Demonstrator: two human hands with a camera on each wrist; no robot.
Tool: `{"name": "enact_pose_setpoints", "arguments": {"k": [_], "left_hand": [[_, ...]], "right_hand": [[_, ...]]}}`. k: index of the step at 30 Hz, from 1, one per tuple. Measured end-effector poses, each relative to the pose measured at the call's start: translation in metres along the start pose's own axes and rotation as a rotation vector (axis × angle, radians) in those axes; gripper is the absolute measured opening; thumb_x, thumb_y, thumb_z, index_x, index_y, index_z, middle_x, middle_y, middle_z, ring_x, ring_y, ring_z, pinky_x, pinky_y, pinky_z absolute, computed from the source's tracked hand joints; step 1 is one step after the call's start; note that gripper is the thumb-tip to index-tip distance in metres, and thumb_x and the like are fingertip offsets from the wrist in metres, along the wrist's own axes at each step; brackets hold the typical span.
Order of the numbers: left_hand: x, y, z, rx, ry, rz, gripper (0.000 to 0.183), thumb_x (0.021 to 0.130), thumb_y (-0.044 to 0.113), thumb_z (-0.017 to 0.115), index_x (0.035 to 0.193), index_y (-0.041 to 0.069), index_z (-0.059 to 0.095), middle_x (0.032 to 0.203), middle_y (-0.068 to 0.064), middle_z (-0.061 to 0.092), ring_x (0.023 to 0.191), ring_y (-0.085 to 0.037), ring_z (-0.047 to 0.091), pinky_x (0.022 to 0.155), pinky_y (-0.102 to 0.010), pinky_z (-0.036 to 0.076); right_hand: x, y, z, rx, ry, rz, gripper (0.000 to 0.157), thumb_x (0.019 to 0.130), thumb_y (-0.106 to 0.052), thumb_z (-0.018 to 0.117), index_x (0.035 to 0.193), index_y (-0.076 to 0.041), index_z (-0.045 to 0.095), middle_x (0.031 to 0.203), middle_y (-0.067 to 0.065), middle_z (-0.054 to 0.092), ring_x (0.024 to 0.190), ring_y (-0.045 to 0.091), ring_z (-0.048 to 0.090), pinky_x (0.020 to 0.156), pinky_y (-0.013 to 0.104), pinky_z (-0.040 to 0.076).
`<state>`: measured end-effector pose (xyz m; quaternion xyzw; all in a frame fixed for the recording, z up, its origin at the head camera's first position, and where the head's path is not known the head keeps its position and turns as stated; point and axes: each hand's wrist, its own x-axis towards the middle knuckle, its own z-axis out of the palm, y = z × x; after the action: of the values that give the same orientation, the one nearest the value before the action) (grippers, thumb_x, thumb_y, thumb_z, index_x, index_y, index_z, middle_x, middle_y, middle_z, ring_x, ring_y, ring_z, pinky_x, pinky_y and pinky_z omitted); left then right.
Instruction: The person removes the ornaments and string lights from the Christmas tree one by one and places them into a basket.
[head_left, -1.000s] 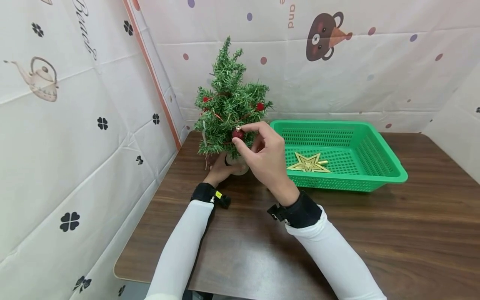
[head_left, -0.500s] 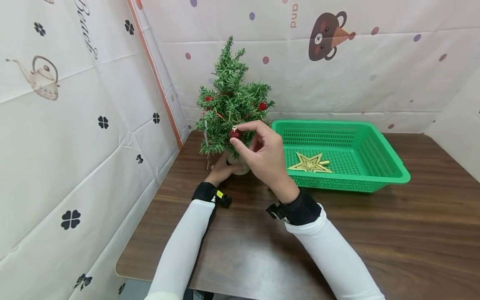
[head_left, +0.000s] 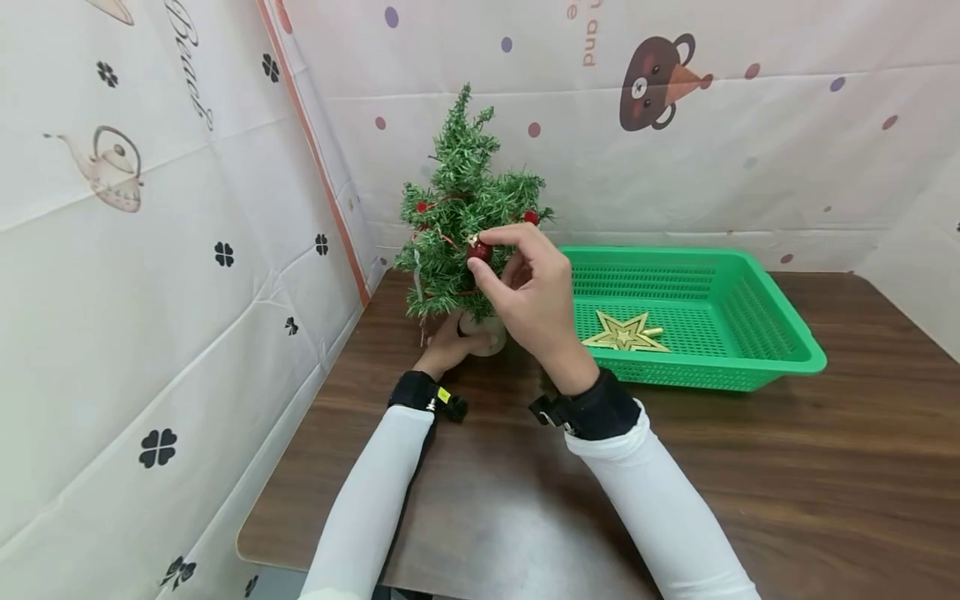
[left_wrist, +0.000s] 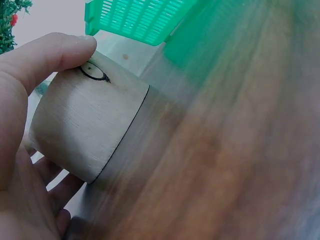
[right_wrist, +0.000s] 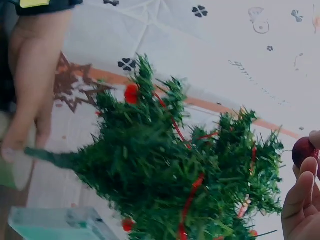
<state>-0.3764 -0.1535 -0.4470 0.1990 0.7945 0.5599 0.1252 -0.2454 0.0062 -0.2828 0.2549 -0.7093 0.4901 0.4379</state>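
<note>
In the head view a small green Christmas tree [head_left: 468,196] stands at the back of the table, with red pompoms and red string on its branches. My left hand [head_left: 447,346] grips its pale round pot [left_wrist: 95,115]; the left wrist view has the thumb on top and fingers curled behind. Between thumb and index finger, my right hand [head_left: 536,296] pinches a dark red bauble [head_left: 478,250] with a gold cap, held in front of the middle branches. Whether the bauble touches them I cannot tell. The right wrist view catches the bauble [right_wrist: 304,151] at its right edge.
A green plastic basket [head_left: 780,365] sits right of the tree, holding a gold star topper [head_left: 625,333]. Printed cloth [head_left: 675,183] hangs behind and to the left. A brown star-shaped ornament [right_wrist: 72,82] hangs by the tree in the right wrist view. The brown wooden table [head_left: 480,492] extends toward me.
My right hand has moved the bauble slightly left, then up along the front of the tree. The left hand keeps its grip on the pot. The head view has shifted a little.
</note>
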Motion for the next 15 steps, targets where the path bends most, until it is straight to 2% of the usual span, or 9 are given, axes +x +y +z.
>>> {"name": "enact_pose_setpoints", "arguments": {"k": [4,8,15], "left_hand": [[-0.011,0.013,-0.001,-0.057,-0.008,0.017,0.091,0.091,0.025,0.077,0.163,0.032,0.021,0.169,0.001,0.024,0.156,-0.027,0.023,0.126,-0.055,0.023],[-0.015,0.019,-0.002,-0.062,-0.008,0.028,0.096,0.091,0.023,0.077,0.165,0.029,0.016,0.171,0.000,0.019,0.158,-0.027,0.018,0.126,-0.055,0.021],[-0.009,0.003,-0.005,0.010,-0.019,-0.039,0.099,0.091,0.036,0.076,0.165,0.028,0.011,0.172,-0.004,0.013,0.158,-0.028,0.015,0.125,-0.054,0.024]], "right_hand": [[0.011,-0.004,-0.005,-0.040,-0.019,-0.024,0.022,0.094,-0.016,0.075,0.113,-0.006,0.073,0.104,0.010,0.070,0.059,0.009,0.051,0.056,0.022,0.046],[0.015,-0.005,-0.015,-0.058,0.024,-0.021,0.022,0.094,-0.016,0.075,0.113,-0.007,0.074,0.103,0.010,0.070,0.058,0.010,0.050,0.055,0.021,0.044],[0.005,0.001,-0.034,-0.010,0.113,0.085,0.023,0.092,-0.012,0.077,0.113,-0.004,0.073,0.096,0.011,0.071,0.057,0.008,0.050,0.050,0.020,0.039]]}}
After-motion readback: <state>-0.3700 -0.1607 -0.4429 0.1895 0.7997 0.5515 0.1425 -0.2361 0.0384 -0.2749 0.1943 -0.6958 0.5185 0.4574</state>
